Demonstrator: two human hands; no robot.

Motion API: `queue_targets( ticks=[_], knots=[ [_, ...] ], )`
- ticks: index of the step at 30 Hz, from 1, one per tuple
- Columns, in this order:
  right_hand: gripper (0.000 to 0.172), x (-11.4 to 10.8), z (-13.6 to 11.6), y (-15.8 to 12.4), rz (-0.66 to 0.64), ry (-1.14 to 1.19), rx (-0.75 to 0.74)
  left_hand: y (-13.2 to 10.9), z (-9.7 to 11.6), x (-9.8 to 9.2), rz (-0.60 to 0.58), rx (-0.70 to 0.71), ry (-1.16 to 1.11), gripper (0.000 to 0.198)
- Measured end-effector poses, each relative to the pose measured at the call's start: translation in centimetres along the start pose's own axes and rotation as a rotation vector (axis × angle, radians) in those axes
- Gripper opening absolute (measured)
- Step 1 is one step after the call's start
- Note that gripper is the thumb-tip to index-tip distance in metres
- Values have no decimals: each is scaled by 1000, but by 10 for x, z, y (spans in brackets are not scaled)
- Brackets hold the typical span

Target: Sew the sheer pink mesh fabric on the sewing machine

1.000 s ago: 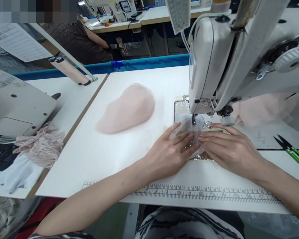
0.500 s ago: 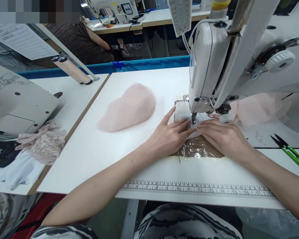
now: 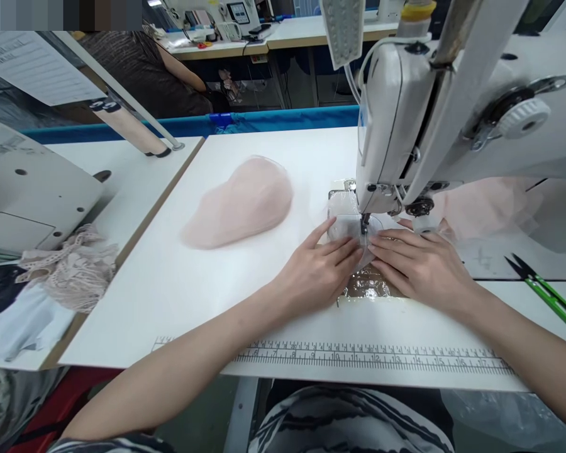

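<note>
A small piece of thin, sheer pale fabric (image 3: 366, 253) lies beneath the presser foot (image 3: 365, 223) of a white sewing machine (image 3: 389, 126). My left hand (image 3: 323, 267) rests on the fabric's left side, palm down, fingers stretched toward the foot and thumb spread apart. On the other side my right hand (image 3: 417, 261) lies flat, its extended fingertips touching the fabric close to the needle area. Both hands partly cover the cloth, so its full outline is hidden. Under them shows a brown patch covered with shiny clear tape (image 3: 370, 286).
Sheer pink pieces (image 3: 245, 204) lie left on the white table (image 3: 170, 308), and more pink fabric (image 3: 488, 204) sits behind my right hand. Green thread snips (image 3: 547, 292) lie at right. A printed ruler (image 3: 339, 357) runs along the front edge. Another person (image 3: 136, 75) sits beyond.
My left hand has shifted slightly down, and the fabric between my hands has turned or moved a little at the foot. The whole view has drifted slightly left.
</note>
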State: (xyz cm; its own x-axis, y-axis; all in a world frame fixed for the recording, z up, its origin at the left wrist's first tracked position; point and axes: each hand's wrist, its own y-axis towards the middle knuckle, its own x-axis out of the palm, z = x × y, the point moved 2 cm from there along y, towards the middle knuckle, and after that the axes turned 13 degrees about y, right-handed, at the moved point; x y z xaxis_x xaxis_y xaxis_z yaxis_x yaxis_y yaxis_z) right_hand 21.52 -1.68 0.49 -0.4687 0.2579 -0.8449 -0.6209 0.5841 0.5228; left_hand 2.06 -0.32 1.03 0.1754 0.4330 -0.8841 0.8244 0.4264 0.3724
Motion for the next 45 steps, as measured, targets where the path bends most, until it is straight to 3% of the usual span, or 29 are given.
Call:
queue_targets(
  ticks=[45],
  knots=[
    [32,5,5,1,-85,-121,66,7,-11,11,-42,-59,-14,33]
  ],
)
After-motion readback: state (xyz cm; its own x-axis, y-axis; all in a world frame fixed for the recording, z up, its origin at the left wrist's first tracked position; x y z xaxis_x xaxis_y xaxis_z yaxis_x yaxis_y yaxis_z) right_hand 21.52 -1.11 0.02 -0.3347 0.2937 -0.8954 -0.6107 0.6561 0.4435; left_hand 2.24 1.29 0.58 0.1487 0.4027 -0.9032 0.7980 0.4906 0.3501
